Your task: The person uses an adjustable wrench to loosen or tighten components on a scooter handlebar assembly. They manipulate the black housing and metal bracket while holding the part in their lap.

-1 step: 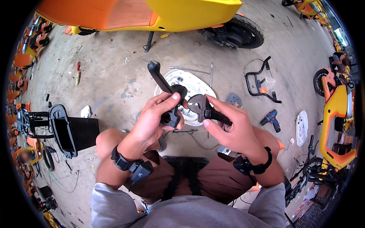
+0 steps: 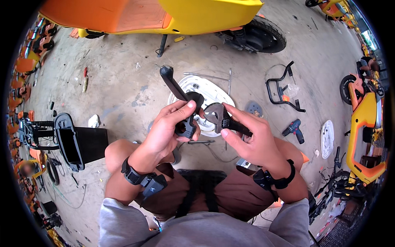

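Note:
My left hand [image 2: 166,125] is closed around a black brake lever [image 2: 174,85] at its clamp end, with the thumb on top and the lever arm pointing up and away to the left. In my right hand [image 2: 256,139] an adjustable wrench [image 2: 225,118] is pinched between thumb and fingers. Its jaws point left toward the lever's clamp, with a small gap showing between them. Below both hands, a white oval panel [image 2: 217,91] with small metal parts on it lies on the floor, partly hidden by the lever and my fingers.
A yellow and orange scooter [image 2: 207,16] stands ahead. To the right lie a black tubular frame [image 2: 269,88], a cordless drill [image 2: 293,129] and another white panel [image 2: 327,140]. A black bin-like box [image 2: 90,146] lies at left, a screwdriver [image 2: 85,78] beyond it. Thin rods [image 2: 207,76] border the oval panel.

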The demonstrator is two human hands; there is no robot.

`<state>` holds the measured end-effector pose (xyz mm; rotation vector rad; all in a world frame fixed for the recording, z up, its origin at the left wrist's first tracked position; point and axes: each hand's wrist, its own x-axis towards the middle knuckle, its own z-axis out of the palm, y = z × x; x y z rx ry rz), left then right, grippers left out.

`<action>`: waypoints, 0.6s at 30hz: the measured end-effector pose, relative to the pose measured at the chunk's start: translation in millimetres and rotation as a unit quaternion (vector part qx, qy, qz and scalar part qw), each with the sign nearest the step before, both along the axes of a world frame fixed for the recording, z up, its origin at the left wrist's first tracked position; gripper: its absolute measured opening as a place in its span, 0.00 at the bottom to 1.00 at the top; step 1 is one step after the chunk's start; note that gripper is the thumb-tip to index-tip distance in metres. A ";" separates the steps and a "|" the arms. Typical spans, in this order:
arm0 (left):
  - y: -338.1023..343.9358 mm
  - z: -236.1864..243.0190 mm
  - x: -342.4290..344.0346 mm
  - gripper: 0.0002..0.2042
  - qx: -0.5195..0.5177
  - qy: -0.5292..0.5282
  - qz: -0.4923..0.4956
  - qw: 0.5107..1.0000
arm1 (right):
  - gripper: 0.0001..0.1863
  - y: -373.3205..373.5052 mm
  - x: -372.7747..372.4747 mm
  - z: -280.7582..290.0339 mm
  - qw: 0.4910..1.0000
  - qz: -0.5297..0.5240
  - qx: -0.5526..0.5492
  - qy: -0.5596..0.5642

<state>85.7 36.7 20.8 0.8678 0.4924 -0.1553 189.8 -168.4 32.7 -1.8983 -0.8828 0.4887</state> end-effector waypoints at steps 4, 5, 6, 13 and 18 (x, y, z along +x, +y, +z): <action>-2.5 -2.8 -0.1 0.17 -0.001 0.001 0.007 1.000 | 0.26 1.0 -1.6 -5.0 0.998 0.007 0.022 -0.066; -3.5 -4.6 -0.6 0.16 0.003 0.003 0.010 1.000 | 0.25 1.4 -2.0 -7.1 0.996 0.008 0.026 -0.084; -5.0 -3.7 0.7 0.16 0.010 0.003 0.017 1.000 | 0.24 2.5 -2.1 -6.9 0.995 0.002 0.024 -0.098; -12.2 -5.4 2.7 0.17 0.018 0.028 0.047 0.998 | 0.19 6.9 -5.1 -13.0 0.988 -0.016 0.017 -0.154; -10.2 -3.8 1.9 0.15 0.031 0.017 0.032 0.999 | 0.15 8.3 -7.0 -13.3 0.990 -0.038 0.020 -0.134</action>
